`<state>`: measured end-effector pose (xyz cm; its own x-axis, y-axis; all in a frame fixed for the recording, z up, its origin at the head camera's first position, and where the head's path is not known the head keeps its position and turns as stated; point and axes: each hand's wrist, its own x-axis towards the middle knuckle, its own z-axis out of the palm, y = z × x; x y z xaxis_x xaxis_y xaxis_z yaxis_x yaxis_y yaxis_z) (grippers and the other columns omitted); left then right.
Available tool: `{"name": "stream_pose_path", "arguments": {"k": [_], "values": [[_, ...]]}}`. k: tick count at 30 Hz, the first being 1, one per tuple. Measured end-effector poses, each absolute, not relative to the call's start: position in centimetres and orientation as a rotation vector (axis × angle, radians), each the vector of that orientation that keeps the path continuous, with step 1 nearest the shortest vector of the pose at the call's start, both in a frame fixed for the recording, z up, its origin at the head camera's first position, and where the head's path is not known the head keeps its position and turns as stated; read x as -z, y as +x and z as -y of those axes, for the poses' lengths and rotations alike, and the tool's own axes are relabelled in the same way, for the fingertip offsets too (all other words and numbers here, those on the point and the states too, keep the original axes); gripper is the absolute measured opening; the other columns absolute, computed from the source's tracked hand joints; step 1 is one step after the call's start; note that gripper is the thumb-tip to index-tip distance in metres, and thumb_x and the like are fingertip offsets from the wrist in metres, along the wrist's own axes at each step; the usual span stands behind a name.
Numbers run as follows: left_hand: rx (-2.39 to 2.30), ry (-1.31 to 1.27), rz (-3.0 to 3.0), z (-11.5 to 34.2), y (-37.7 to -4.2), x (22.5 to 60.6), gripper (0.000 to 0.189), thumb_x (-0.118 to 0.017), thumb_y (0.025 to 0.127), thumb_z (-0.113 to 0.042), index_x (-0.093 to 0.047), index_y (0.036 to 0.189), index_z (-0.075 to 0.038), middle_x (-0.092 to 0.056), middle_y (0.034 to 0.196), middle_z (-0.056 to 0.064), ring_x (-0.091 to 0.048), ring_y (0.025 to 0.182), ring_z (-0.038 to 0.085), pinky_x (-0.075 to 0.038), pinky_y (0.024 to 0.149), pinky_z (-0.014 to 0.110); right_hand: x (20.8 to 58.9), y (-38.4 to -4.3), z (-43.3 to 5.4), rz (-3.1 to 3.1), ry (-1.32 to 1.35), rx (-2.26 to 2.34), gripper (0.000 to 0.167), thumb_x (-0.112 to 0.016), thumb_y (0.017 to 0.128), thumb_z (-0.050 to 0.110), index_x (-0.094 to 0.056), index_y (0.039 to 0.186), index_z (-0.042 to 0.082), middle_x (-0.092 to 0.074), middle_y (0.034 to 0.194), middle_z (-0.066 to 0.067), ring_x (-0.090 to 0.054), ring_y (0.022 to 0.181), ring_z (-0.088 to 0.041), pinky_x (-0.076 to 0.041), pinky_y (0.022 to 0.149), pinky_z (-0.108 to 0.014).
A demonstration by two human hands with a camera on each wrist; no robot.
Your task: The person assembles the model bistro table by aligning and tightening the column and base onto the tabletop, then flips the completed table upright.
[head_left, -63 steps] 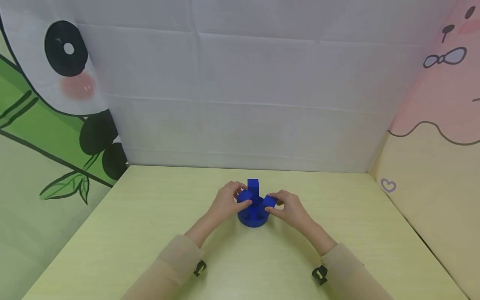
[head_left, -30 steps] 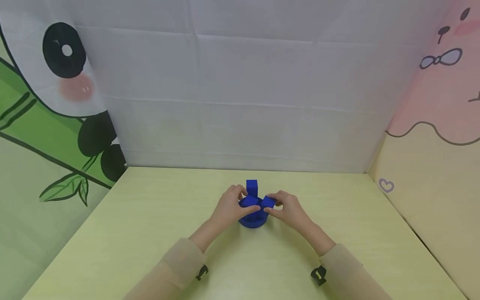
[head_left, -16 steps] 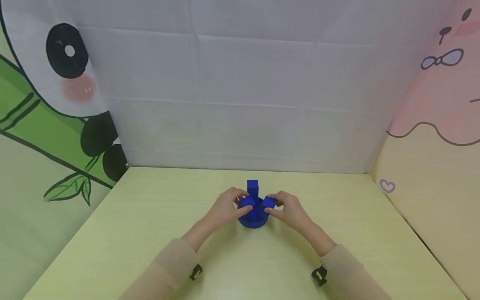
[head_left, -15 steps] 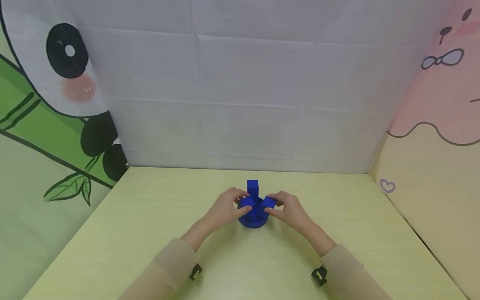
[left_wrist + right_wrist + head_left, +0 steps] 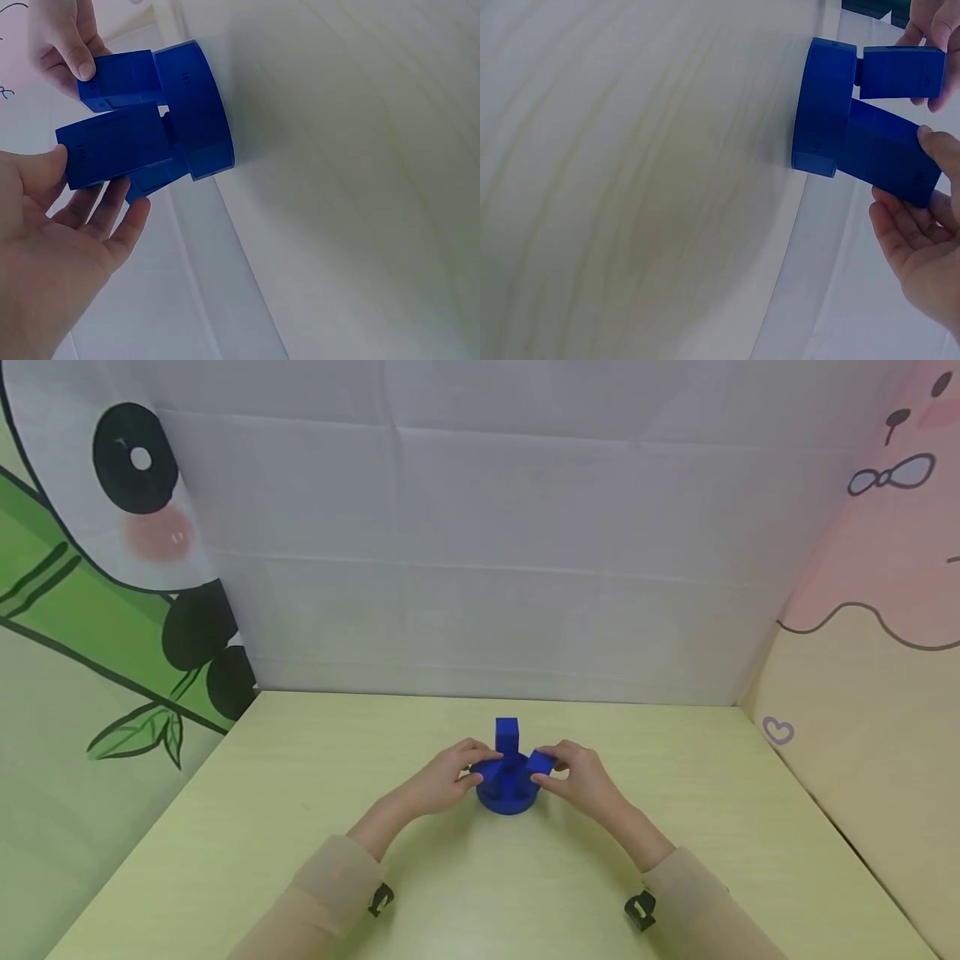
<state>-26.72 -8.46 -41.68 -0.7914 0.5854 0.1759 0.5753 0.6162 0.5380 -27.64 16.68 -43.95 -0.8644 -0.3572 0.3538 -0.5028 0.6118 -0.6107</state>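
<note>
A round blue base sits on the table, with three long blue blocks rising from it. My left hand grips the left block by its upper end, thumb on one side and fingers on the other. In the right wrist view, a narrow neck shows between that left block and the base. My right hand pinches the top of the right block, whose lower end meets the base. The rear block stands upright, untouched by either hand.
The pale wood-grain table runs back to a creased white cloth wall. Cartoon-printed panels close off the left and right sides. A black clip-like piece hangs at each sleeve.
The left block has turned and shifted left in my left hand's grip, swinging out from over the base's middle. My left forearm has moved left. The right hand keeps its hold almost still.
</note>
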Motion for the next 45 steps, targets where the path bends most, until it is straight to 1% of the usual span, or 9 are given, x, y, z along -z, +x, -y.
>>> {"name": "stream_pose_path", "arguments": {"k": [6,9,12,17,22,27,32,38,45], "values": [[-1.012,0.881,-2.866,8.1,-26.5,41.8,0.058,-0.061,0.091,-0.035,-0.042,0.141,-0.011,-0.047,0.136,0.010,-0.048,0.123,0.029,-0.044,0.097,0.047,44.0,-27.7,-16.7,2.634,0.717,-1.088,0.039,-0.076,0.080,0.020,-0.066,0.112,0.000,-0.065,0.092,-0.006,-0.063,0.083,-0.019,-0.055,0.078,-0.039],[-1.074,0.710,-2.948,7.6,-26.2,41.8,0.072,-0.068,0.082,-0.049,-0.043,0.138,-0.011,-0.053,0.127,0.008,-0.053,0.113,0.026,-0.048,0.090,0.042,44.0,-27.7,-16.7,2.636,0.715,-1.077,0.039,-0.076,0.080,0.020,-0.066,0.113,0.000,-0.065,0.093,-0.006,-0.063,0.084,-0.018,-0.055,0.078,-0.039],[-1.125,0.578,-3.009,7.1,-26.0,41.7,0.073,-0.073,0.075,-0.053,-0.049,0.128,-0.009,-0.057,0.110,0.006,-0.056,0.097,0.023,-0.051,0.076,0.034,44.0,-27.7,-16.6,2.632,0.714,-1.078,0.039,-0.076,0.080,0.019,-0.066,0.113,0.000,-0.065,0.092,-0.006,-0.063,0.083,-0.019,-0.055,0.077,-0.039],[-1.147,0.530,-3.035,6.6,-25.8,41.6,0.059,-0.079,0.071,-0.046,-0.054,0.109,-0.009,-0.053,0.089,0.002,-0.050,0.079,0.017,-0.045,0.064,0.027,43.9,-27.6,-16.6,2.642,0.709,-1.079,0.039,-0.076,0.080,0.020,-0.066,0.113,0.001,-0.065,0.091,-0.006,-0.063,0.084,-0.019,-0.055,0.078,-0.039],[-1.147,0.554,-3.025,6.6,-25.7,41.3,0.045,-0.080,0.075,-0.034,-0.056,0.105,-0.009,-0.053,0.087,0.000,-0.051,0.081,0.019,-0.045,0.067,0.027,43.7,-27.4,-16.9,2.642,0.712,-1.095,0.039,-0.076,0.080,0.020,-0.066,0.113,0.001,-0.065,0.092,-0.007,-0.064,0.086,-0.023,-0.055,0.078,-0.040],[-1.084,0.655,-3.040,7.0,-25.9,41.1,0.041,-0.077,0.079,-0.027,-0.061,0.110,-0.008,-0.056,0.093,0.000,-0.054,0.086,0.020,-0.047,0.073,0.028,43.5,-27.3,-17.2,2.626,0.734,-1.119,0.039,-0.075,0.081,0.021,-0.066,0.113,0.000,-0.065,0.092,-0.007,-0.064,0.086,-0.026,-0.055,0.078,-0.039],[-1.037,0.824,-3.024,7.6,-26.3,40.8,0.036,-0.073,0.083,-0.019,-0.062,0.114,-0.006,-0.060,0.103,0.005,-0.055,0.092,0.021,-0.048,0.081,0.037,43.5,-27.3,-17.3,2.626,0.741,-1.128,0.040,-0.075,0.081,0.022,-0.066,0.113,0.000,-0.065,0.092,-0.007,-0.064,0.087,-0.029,-0.055,0.078,-0.040],[-0.931,0.920,-2.983,8.0,-27.0,40.7,0.032,-0.064,0.089,-0.005,-0.061,0.121,-0.009,-0.057,0.117,0.010,-0.054,0.112,0.027,-0.044,0.097,0.044,43.5,-27.2,-17.2,2.626,0.748,-1.103,0.039,-0.075,0.081,0.020,-0.066,0.113,-0.001,-0.065,0.092,-0.007,-0.064,0.086,-0.029,-0.054,0.078,-0.041],[-0.917,0.939,-2.934,8.4,-27.5,40.9,0.037,-0.060,0.090,-0.002,-0.059,0.126,-0.011,-0.053,0.128,0.010,-0.049,0.121,0.029,-0.042,0.100,0.045,43.7,-27.3,-17.1,2.625,0.749,-1.101,0.040,-0.075,0.081,0.021,-0.066,0.113,-0.001,-0.065,0.092,-0.007,-0.064,0.086,-0.029,-0.054,0.078,-0.041]]}}
